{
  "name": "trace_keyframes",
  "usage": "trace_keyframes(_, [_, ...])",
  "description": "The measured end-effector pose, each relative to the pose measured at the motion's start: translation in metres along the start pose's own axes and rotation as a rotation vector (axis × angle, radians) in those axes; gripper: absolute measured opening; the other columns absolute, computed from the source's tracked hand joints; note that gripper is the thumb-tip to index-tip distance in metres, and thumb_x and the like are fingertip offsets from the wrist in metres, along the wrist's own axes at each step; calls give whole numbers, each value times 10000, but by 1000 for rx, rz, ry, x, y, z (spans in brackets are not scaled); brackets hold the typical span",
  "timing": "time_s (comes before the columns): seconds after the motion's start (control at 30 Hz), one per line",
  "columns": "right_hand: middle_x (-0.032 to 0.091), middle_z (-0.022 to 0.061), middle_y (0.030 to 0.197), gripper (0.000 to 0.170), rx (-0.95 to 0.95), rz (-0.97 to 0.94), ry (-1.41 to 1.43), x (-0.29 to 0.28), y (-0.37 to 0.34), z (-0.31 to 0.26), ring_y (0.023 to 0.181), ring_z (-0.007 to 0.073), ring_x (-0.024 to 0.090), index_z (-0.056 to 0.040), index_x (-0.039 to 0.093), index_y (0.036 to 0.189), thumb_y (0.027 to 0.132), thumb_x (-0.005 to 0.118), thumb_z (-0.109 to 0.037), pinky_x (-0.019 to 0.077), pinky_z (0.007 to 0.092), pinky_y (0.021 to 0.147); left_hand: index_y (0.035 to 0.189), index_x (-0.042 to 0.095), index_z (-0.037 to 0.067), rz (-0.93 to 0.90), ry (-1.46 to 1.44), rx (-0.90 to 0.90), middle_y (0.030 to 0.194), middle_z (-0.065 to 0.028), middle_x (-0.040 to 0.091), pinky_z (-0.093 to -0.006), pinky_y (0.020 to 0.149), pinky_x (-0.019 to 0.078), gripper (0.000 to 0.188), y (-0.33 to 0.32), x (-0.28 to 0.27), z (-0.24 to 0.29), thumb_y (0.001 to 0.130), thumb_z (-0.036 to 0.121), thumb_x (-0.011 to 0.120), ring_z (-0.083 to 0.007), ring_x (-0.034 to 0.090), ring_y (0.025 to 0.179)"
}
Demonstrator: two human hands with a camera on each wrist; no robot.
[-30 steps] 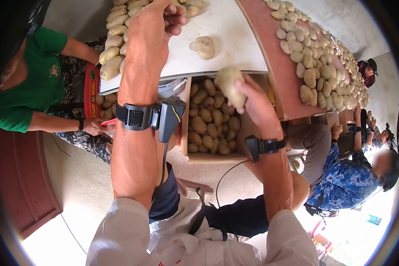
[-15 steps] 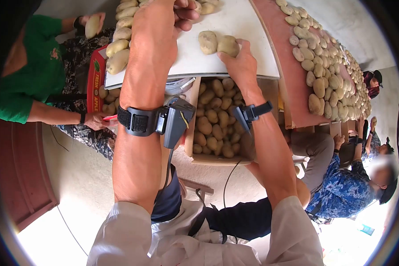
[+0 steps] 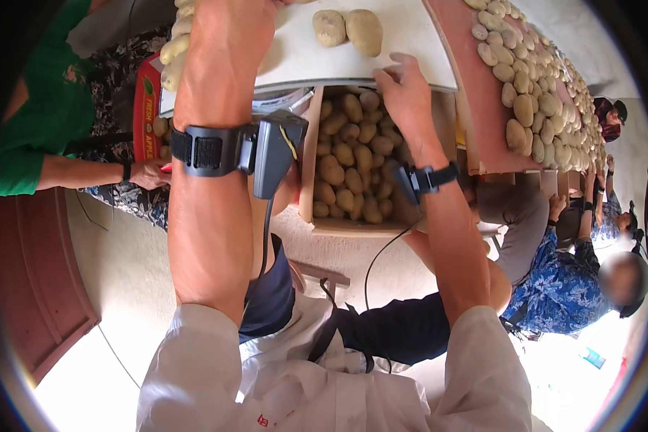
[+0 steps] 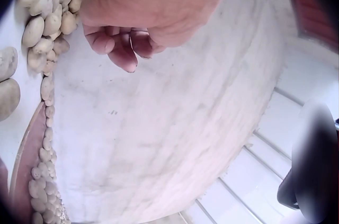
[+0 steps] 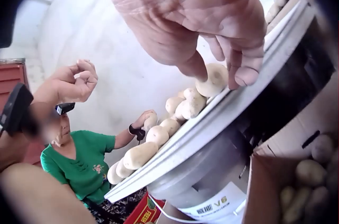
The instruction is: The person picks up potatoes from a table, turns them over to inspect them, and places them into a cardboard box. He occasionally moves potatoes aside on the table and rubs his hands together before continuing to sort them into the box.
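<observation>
Two potatoes, one (image 3: 329, 28) and another (image 3: 365, 33), lie side by side on the white board (image 3: 302, 61). My right hand (image 3: 408, 93) is at the board's near edge, empty, its fingers loosely bent. In the right wrist view a potato (image 5: 213, 80) shows beyond that hand's (image 5: 212, 38) fingertips. My left hand (image 4: 143, 17) hangs over the board's far side with loosely curled fingers and nothing in them; the head view cuts most of it off. Rows of potatoes (image 4: 33, 32) lie near it.
Below the board stands a cardboard box (image 3: 353, 229) of potatoes, with a grey bucket (image 5: 196, 173) beside it. A red table (image 3: 486, 122) on the right carries many potatoes. A person in green (image 5: 79, 155) sits at the left; others sit at the right.
My right hand carried a potato from above the box to the board beside the other one, let it go and drew back towards the edge. My left hand stays empty.
</observation>
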State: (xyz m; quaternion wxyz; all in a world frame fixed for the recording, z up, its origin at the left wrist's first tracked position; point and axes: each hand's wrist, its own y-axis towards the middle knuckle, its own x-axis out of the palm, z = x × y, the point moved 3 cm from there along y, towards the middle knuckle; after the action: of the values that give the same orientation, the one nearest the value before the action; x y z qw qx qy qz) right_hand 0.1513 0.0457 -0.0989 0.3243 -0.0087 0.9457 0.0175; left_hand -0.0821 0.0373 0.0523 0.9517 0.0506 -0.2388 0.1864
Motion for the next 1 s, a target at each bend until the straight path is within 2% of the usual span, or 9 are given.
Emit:
trace_keyframes(0.07, [737, 233, 1038, 347, -48, 113, 76, 2, -29, 31, 977, 377, 726, 12, 618, 1183, 915, 704, -192, 566, 415, 861, 860, 596, 80, -52, -15, -24, 765, -26, 585, -284, 587, 423, 220, 9, -5, -6, 1029, 221, 611, -154, 562, 659])
trace_keyframes(0.17, [744, 201, 1058, 237, 95, -136, -72, 17, -87, 88, 989, 384, 724, -27, 654, 1083, 933, 668, -210, 563, 442, 868, 880, 598, 79, -77, -21, 15, 765, -20, 574, -284, 594, 421, 206, 7, 0, -7, 1025, 225, 616, -153, 556, 664])
trace_keyframes(0.27, [713, 229, 1173, 344, 156, -629, -517, 39, -146, 154, 1088, 413, 692, -40, 673, 1168, 931, 632, -286, 557, 491, 916, 892, 608, 79, -76, 1, 35, 762, -14, 567, -281, 598, 419, 192, 1, 2, -7, 1022, 219, 617, -150, 553, 667])
trace_keyframes(0.4, [623, 263, 1366, 712, 370, -1116, -649, 57, -189, 197, 1294, 403, 582, -13, 505, 1467, 859, 684, -336, 473, 455, 1080, 897, 624, 75, -33, 22, 47, 766, -13, 569, -281, 600, 414, 181, -4, 11, -5, 1022, 206, 610, -148, 545, 666])
trace_keyframes(0.53, [648, 250, 1339, 737, 361, -991, -553, 53, -187, 208, 1269, 423, 598, -30, 513, 1469, 828, 718, -329, 483, 462, 1071, 840, 589, 82, -45, 41, 25, 764, -29, 573, -289, 598, 415, 232, -3, 13, -5, 1030, 216, 598, -156, 548, 664])
trace_keyframes(0.6, [726, 180, 1215, 732, 117, -851, -432, 48, -180, 206, 1083, 353, 706, -36, 528, 1457, 810, 746, -299, 561, 435, 894, 831, 581, 83, -57, 32, 11, 761, -33, 574, -291, 598, 415, 241, 3, 10, -10, 1030, 218, 599, -158, 548, 664])
trace_keyframes(0.67, [741, 76, 1108, 718, 638, -952, -76, 17, -149, 156, 910, 205, 703, -43, 546, 1447, 805, 759, -284, 541, 353, 709, 822, 573, 83, -67, 21, -13, 759, -38, 575, -292, 598, 415, 251, 0, 15, -13, 1031, 220, 600, -160, 548, 663])
trace_keyframes(0.73, [709, 10, 1031, 720, 557, -866, 137, -9, -117, 113, 828, 97, 634, -56, 536, 1462, 819, 752, -297, 458, 266, 623, 826, 576, 80, -16, 55, -9, 752, -40, 572, -295, 597, 414, 248, -6, 21, -11, 1031, 216, 603, -161, 544, 658])
trace_keyframes(1.0, [685, 81, 1139, 524, 154, -212, 543, -89, -10, -3, 901, 139, 668, 19, 515, 1418, 952, 673, -161, 459, 254, 633, 856, 587, 84, -61, 47, -34, 767, -34, 573, -289, 603, 409, 217, 3, 23, -16, 1029, 212, 613, -155, 536, 684])
